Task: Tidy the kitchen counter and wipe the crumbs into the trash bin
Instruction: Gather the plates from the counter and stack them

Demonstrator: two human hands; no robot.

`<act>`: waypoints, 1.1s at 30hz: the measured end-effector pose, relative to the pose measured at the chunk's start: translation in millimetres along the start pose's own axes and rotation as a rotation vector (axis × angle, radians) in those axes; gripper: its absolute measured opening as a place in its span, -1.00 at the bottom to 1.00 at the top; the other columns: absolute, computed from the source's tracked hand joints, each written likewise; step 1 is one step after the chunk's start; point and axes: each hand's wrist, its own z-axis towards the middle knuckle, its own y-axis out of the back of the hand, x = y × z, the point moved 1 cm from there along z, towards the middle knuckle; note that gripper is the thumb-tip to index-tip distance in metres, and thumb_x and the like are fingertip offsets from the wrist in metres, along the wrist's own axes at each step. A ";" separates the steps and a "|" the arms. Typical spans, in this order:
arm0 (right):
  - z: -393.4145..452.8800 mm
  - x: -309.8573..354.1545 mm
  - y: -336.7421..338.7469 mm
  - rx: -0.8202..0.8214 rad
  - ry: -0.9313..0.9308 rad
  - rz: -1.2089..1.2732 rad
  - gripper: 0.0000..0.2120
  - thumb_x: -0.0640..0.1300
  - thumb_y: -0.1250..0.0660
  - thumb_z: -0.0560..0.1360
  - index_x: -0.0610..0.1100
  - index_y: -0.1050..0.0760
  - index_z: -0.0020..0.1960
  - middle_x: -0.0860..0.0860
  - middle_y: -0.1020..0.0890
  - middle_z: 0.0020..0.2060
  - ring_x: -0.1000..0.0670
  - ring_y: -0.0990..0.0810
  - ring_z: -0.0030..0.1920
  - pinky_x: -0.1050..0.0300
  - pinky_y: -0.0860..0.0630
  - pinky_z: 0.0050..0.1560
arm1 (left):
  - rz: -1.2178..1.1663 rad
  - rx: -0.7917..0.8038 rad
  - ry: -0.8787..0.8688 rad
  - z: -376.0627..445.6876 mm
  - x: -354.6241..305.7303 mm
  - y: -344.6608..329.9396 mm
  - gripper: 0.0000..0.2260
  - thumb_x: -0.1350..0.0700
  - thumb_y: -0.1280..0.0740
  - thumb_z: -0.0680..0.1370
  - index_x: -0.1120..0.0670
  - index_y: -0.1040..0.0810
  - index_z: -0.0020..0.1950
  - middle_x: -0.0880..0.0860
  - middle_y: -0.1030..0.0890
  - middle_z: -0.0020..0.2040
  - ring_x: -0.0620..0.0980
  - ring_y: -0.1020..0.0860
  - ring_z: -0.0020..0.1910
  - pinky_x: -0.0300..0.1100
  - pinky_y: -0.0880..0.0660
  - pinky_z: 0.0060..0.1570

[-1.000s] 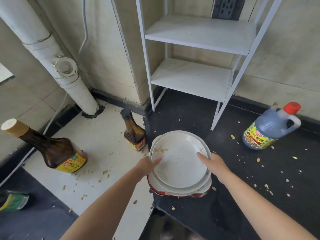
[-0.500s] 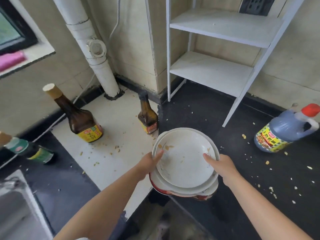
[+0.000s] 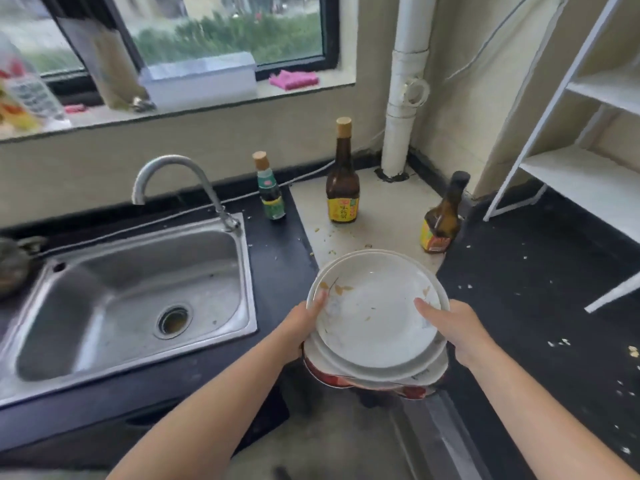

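A stack of white plates (image 3: 375,313) with a red-patterned bowl at the bottom hangs in the air over the counter's inner corner. My left hand (image 3: 303,323) grips the stack's left rim, thumb on the top plate. My right hand (image 3: 453,323) holds the right rim the same way. The top plate carries a leaf print and a few crumbs. More crumbs (image 3: 557,342) lie scattered over the black counter (image 3: 540,306) to the right. No trash bin shows.
A steel sink (image 3: 128,299) with a curved tap (image 3: 173,178) lies to the left. Three sauce bottles (image 3: 342,181) stand on the pale corner slab behind the plates. A white shelf rack (image 3: 571,140) stands at the right. A pink cloth (image 3: 294,79) lies on the windowsill.
The plate stack, held in both hands, has come off the counter and swung left toward the sink. The view has turned left, bringing the sink and window into sight.
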 end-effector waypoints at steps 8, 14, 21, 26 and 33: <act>-7.9 26.9 -162.8 0.230 0.020 -0.105 -0.84 -0.18 -0.34 0.50 -0.27 -0.53 -0.01 -0.12 -0.60 -0.23 -0.16 -0.56 -0.09 0.07 -0.47 -0.22 | -0.040 -0.321 0.028 -46.0 24.2 155.3 -0.36 -0.36 -0.14 0.47 0.13 -0.48 0.26 0.14 -0.60 0.17 0.14 -0.58 0.14 0.05 -0.48 0.23; -13.8 40.7 -303.1 0.300 -0.001 -0.153 -0.77 -0.17 -0.36 0.48 -0.31 -0.53 0.05 -0.10 -0.59 -0.25 -0.15 -0.55 -0.14 0.11 -0.43 -0.34 | -0.041 -0.414 0.052 -58.9 42.8 287.5 -0.33 -0.37 -0.09 0.48 0.12 -0.46 0.33 0.15 -0.58 0.21 0.13 -0.55 0.18 0.03 -0.46 0.27; -3.0 58.0 -426.3 0.347 -0.035 -0.176 -0.72 -0.12 -0.36 0.48 -0.25 -0.48 0.12 -0.13 -0.58 -0.15 -0.14 -0.55 -0.16 0.13 -0.41 -0.36 | -0.149 -0.518 0.097 -50.3 52.3 398.2 -0.30 -0.37 -0.11 0.47 0.14 -0.44 0.35 0.16 -0.55 0.25 0.15 -0.52 0.23 -0.02 -0.43 0.29; 34.0 58.7 -490.5 0.371 -0.037 -0.187 -0.75 -0.15 -0.35 0.49 -0.24 -0.50 0.12 -0.04 -0.57 -0.27 -0.08 -0.54 -0.22 0.17 -0.38 -0.38 | -0.263 -0.568 0.114 6.7 74.7 460.1 -0.01 -0.57 -0.24 0.12 0.05 -0.43 0.37 0.10 -0.53 0.29 0.13 -0.51 0.25 0.06 -0.40 0.32; 105.3 19.7 -569.4 0.370 -0.121 -0.170 -0.77 -0.17 -0.36 0.47 -0.21 -0.49 0.11 -0.10 -0.58 -0.16 -0.12 -0.55 -0.09 0.09 -0.48 -0.15 | -0.278 -0.583 0.122 68.3 75.3 506.3 -0.49 -0.24 -0.23 0.51 0.12 -0.50 0.26 0.09 -0.60 0.08 0.11 -0.56 0.09 -0.05 -0.48 0.19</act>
